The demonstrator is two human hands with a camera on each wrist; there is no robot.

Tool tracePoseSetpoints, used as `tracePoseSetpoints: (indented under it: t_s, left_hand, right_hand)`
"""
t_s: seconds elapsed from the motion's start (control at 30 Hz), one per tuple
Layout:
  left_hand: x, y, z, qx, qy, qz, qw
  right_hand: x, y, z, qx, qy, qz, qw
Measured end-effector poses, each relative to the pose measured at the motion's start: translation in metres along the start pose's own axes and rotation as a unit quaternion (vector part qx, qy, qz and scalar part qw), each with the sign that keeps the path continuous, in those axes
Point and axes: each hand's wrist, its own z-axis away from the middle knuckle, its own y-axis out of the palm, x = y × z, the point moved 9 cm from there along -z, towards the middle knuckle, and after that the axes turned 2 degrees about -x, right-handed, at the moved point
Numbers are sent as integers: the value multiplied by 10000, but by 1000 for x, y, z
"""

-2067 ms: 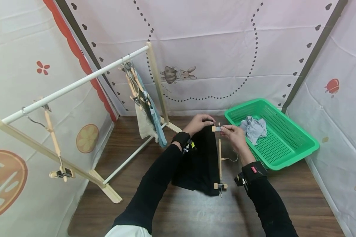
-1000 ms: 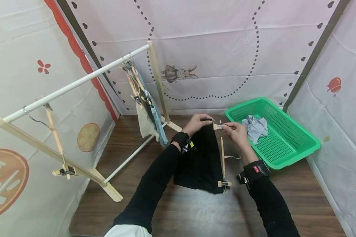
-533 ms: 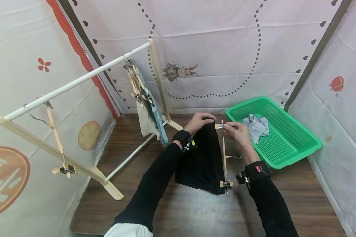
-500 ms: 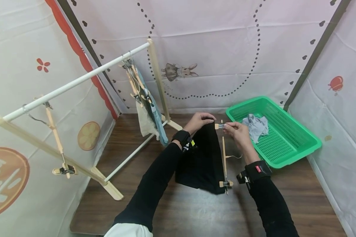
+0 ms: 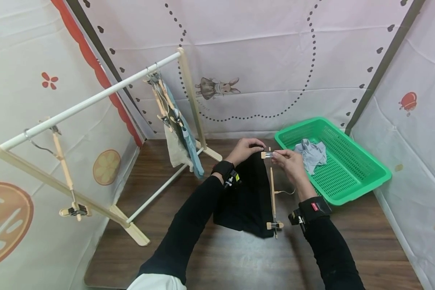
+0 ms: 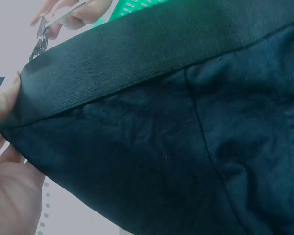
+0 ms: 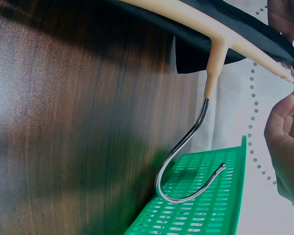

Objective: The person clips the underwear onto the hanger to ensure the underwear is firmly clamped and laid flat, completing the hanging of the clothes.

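Note:
Black boxer briefs (image 5: 244, 197) with a wide elastic waistband (image 6: 112, 63) hang stretched along a wooden clip hanger (image 5: 272, 189). My left hand (image 5: 243, 151) pinches the far corner of the waistband, the thumb lying over it in the left wrist view. Just right of it, my right hand (image 5: 291, 163) pinches the hanger's far clip (image 5: 266, 154) right at that corner. The near clip (image 5: 274, 225) sits at the other end of the waistband. In the right wrist view the hanger's metal hook (image 7: 161, 181) points away from the briefs.
A green basket (image 5: 366, 177) with a crumpled light grey cloth (image 5: 311, 155) stands right of my right hand. On the left is a rack with a white rail (image 5: 90, 102), bearing several garments (image 5: 183, 141) and a bare hanger (image 5: 64, 165). Printed fabric walls enclose the wooden table (image 5: 232, 266).
The hanger's near end and the briefs have shifted slightly right. My left fingers have edged closer to the far clip. Both hands keep their pinch.

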Motion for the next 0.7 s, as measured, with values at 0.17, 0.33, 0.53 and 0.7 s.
tracePoseSetpoints:
  t_s: [0.17,0.33,0.53,0.7]
  left_hand:
    - [-5,1,1,-51,20,152,9999]
    - [-8,-1,0,-205,-20,235,9995]
    - [-6,-1,2,-274,32,85,9996]
    - [2,-7,23,-324,-370,-153,9987]
  right_hand:
    - [2,5,0,-78,-83,453,9989]
    - [0,9,-1,-173,-48,757,9970]
    - [-7,9,-3,-263,30,717,9971]
    - [-25,5,-6,-546,177,583,9966]
